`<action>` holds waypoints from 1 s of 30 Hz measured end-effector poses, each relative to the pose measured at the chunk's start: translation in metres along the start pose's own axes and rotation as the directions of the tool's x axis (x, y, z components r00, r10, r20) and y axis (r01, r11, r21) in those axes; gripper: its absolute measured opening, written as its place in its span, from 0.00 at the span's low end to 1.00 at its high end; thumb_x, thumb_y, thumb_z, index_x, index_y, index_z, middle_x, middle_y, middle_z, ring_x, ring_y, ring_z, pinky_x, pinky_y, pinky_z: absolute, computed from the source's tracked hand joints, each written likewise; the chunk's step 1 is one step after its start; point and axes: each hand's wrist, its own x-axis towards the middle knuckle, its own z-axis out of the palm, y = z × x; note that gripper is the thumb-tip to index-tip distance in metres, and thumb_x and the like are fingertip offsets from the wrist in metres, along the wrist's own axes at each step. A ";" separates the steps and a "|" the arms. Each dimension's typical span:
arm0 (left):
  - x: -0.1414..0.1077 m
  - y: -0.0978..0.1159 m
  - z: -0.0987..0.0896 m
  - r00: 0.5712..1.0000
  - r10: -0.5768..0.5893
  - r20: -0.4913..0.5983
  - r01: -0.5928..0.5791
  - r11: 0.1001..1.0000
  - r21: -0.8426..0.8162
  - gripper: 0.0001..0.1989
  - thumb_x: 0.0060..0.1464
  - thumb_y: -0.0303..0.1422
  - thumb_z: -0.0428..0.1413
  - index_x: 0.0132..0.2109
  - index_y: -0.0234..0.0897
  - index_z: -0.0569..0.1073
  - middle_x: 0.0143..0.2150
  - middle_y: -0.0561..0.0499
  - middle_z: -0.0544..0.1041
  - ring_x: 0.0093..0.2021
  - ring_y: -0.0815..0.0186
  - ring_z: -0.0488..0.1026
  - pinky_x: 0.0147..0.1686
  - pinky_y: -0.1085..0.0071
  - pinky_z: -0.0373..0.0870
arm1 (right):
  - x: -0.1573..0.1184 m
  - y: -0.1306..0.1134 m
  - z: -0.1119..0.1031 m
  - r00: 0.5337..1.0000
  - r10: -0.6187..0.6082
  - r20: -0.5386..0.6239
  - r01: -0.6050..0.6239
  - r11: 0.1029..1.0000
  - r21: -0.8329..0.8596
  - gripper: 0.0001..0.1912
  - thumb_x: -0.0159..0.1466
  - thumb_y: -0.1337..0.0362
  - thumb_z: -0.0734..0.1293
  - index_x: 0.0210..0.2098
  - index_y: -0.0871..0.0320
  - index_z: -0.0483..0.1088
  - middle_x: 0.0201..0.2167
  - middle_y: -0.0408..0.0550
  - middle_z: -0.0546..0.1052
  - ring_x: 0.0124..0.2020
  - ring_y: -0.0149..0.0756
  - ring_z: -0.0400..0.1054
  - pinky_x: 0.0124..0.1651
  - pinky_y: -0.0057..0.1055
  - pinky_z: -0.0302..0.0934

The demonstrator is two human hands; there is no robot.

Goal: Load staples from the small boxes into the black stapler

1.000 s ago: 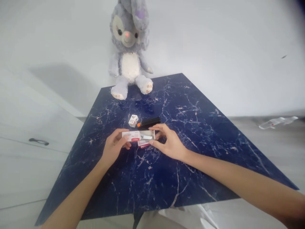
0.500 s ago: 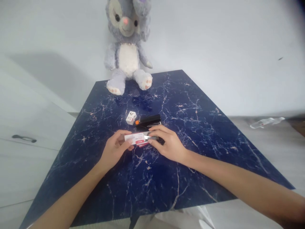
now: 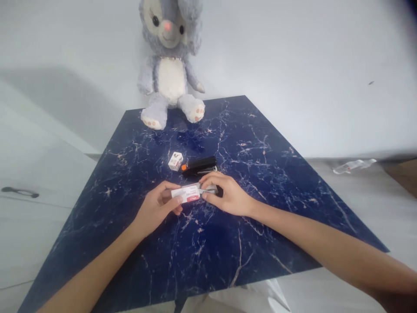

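My left hand (image 3: 156, 204) pinches a small white box with red print (image 3: 187, 193), thumb on its top face and fingers behind and below. At the box's right end, my right hand (image 3: 226, 191) holds a silvery grey strip (image 3: 208, 191) between thumb and fingers; it looks like a row of staples, but is too small to be sure. The strip's left end meets the open end of the box. Just beyond the hands lies a black stapler-like object (image 3: 200, 165) with an orange tip. Left of it stands another small white box (image 3: 176, 161) with dark and red print.
A grey-and-white plush toy (image 3: 171, 78) sits at the far edge of the blue marbled table (image 3: 208, 256), against the wall. A pale cabinet with a dark handle (image 3: 20, 192) is on the left. A clear plastic bottle (image 3: 353, 165) lies on the floor to the right.
The view has shifted slightly, so everything sits a little further left. The held box has tilted a little, and the red piece under it no longer shows. Both hands keep their grips.
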 end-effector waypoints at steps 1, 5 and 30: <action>0.000 0.000 0.000 1.000 -0.002 -0.001 0.002 1.000 0.000 0.19 0.57 0.41 0.64 0.50 0.37 0.70 0.33 0.50 0.81 0.28 0.65 0.78 0.32 0.68 0.78 | 0.000 0.000 -0.001 1.000 0.010 0.007 -0.010 1.000 0.018 0.07 0.62 0.71 0.69 0.39 0.55 0.73 0.46 0.48 0.78 0.45 0.39 0.72 0.50 0.39 0.66; 0.001 -0.001 -0.001 1.000 -0.003 -0.012 0.003 1.000 -0.008 0.19 0.56 0.41 0.64 0.50 0.37 0.71 0.32 0.51 0.81 0.27 0.65 0.78 0.31 0.68 0.78 | -0.001 0.000 0.002 0.999 0.009 -0.046 -0.009 1.000 -0.006 0.10 0.58 0.74 0.69 0.38 0.55 0.71 0.44 0.47 0.77 0.45 0.39 0.71 0.50 0.38 0.65; 0.002 -0.001 0.003 0.995 -0.074 -0.073 0.054 0.967 -0.248 0.19 0.54 0.39 0.66 0.49 0.38 0.72 0.33 0.51 0.79 0.29 0.69 0.75 0.30 0.72 0.76 | -0.003 0.008 -0.002 0.951 0.064 -0.304 0.084 0.889 0.450 0.04 0.63 0.69 0.71 0.34 0.54 0.72 0.44 0.49 0.80 0.47 0.40 0.75 0.50 0.38 0.70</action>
